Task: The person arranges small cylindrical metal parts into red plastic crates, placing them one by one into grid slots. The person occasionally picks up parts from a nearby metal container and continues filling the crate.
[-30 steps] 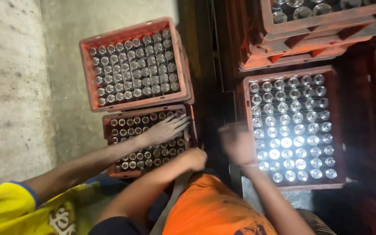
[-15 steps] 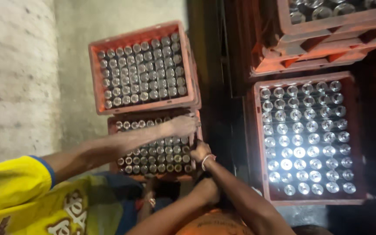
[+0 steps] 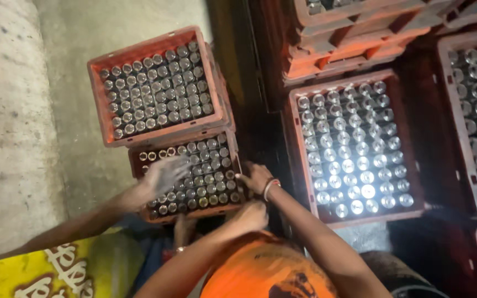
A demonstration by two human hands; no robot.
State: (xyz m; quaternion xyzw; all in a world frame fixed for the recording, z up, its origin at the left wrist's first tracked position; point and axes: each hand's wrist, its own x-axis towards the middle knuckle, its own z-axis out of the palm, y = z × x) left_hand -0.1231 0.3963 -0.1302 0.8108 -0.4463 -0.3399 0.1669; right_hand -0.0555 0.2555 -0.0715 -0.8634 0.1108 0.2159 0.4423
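Two red crates full of capped bottles are stacked on the floor. The upper crate (image 3: 99, 105) sits further back than the lower crate (image 3: 137, 159). My right hand (image 3: 256, 177), with a band on the wrist, grips the lower crate's right rim. My left hand (image 3: 248, 216) is closed on its near right corner. A co-worker's hand (image 3: 165, 174), on an arm with a yellow sleeve, lies blurred on the bottle tops of the lower crate. Another hand (image 3: 180, 229) shows under the crate's near edge.
A brightly lit red crate of bottles (image 3: 293, 143) stands to the right across a dark gap. More crates (image 3: 448, 116) lie further right, and stacked ones (image 3: 349, 52) behind. A concrete floor and wall (image 3: 12, 138) are on the left.
My right hand left the right-hand crate and came to the lower crate's right rim; my left hand joined at the corner. The co-worker's hand slid left over the bottles.
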